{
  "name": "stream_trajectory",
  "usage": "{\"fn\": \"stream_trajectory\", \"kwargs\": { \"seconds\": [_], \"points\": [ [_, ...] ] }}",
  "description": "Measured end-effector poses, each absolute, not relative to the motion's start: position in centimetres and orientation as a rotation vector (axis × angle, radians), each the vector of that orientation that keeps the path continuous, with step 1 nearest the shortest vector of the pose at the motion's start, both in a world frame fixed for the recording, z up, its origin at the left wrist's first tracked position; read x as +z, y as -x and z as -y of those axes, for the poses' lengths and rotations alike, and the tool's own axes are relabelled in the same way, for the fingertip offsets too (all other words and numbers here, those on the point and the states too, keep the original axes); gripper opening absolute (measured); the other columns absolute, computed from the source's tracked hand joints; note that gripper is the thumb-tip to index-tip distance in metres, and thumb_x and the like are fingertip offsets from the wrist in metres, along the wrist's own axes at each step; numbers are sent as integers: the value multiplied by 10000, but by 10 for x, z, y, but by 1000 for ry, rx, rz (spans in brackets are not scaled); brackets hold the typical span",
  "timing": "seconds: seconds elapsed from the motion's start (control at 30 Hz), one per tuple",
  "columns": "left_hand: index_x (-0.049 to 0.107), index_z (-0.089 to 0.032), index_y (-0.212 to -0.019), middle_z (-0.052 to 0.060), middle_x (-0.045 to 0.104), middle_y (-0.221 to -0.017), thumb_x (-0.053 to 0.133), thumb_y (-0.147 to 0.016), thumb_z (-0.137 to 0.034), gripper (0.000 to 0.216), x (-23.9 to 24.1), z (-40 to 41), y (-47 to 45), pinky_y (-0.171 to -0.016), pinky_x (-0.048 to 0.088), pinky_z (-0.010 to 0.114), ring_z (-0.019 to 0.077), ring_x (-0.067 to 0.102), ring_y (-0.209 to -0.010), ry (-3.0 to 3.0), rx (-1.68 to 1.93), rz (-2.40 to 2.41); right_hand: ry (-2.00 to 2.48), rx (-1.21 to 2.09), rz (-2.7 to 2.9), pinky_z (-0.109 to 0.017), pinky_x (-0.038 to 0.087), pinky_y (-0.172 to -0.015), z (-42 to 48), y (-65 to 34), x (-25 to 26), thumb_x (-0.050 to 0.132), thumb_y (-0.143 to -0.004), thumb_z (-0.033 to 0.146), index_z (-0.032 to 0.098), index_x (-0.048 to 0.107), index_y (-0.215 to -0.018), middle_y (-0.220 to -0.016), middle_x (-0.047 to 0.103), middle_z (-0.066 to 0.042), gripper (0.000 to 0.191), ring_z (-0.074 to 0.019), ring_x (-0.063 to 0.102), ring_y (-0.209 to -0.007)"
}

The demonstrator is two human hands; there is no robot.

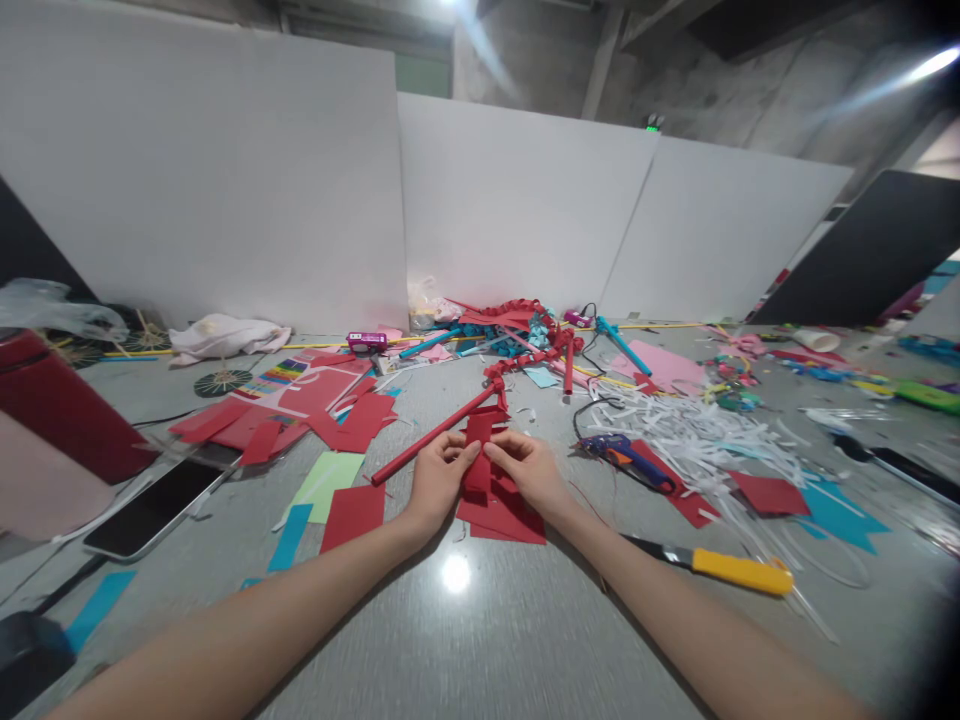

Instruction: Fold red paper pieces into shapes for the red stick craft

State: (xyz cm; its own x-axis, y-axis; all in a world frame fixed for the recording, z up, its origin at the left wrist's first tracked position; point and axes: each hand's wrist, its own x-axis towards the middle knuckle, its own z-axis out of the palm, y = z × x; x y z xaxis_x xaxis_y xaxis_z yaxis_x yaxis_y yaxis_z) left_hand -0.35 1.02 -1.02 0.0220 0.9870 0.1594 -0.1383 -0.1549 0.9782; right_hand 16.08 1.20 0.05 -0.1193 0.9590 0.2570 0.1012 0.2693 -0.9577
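Both hands meet over the grey table in front of me. My left hand [442,475] pinches the left edge of a narrow red paper strip [478,440], its thumb on the near face. Opposite it, my right hand [529,470] pinches the same strip's right edge. Under the hands lie several red paper pieces [510,515]. Just beyond the fingers a red paper chain [517,362] runs back to a heap, and a red paper tube [431,440] slants down to the left beside my left hand. The fingers behind the strip are partly hidden.
To the right are a glue gun [626,460], a yellow-handled knife [739,570] and shredded white paper strips [675,425]. A phone [161,505], a red container [67,410] and red paper sheets [360,425] lie left. White panels [517,200] stand behind.
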Motion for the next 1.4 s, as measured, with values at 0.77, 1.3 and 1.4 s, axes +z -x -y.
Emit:
{"fn": "stream_trajectory", "kwargs": {
  "seconds": [0.77, 1.3, 1.4],
  "points": [
    [667, -155, -837, 17, 674, -760, 636, -899, -493, 345, -11, -10, 3, -635, 477, 239, 143, 596, -661, -1154, 1409, -947, 1035, 848, 1430, -266, 442, -605, -14, -163, 0, 603, -918, 514, 205, 612, -826, -711, 576, 3, 323, -159, 512, -625],
    [731, -192, -1066, 62, 684, -945, 466, -989, -433, 366, 0, -3, 5, -784, 479, 280, 187, 612, -862, -1252, 1505, -1045, 1001, 829, 1511, -302, 496, -790, -14, -162, -1, 624, -934, 455, 190, 706, -939, -915, 709, -49, 277, -205, 634, -849],
    [702, -182, -1166, 38, 664, -897, 554, -956, -471, 387, 0, -3, 4, -711, 476, 259, 154, 583, -752, -1233, 1460, -972, 986, 857, 1571, -306, 498, -799, -13, -160, -2, 639, -933, 427, 187, 733, -957, -930, 729, -56, 259, -205, 645, -858]
  ]
}}
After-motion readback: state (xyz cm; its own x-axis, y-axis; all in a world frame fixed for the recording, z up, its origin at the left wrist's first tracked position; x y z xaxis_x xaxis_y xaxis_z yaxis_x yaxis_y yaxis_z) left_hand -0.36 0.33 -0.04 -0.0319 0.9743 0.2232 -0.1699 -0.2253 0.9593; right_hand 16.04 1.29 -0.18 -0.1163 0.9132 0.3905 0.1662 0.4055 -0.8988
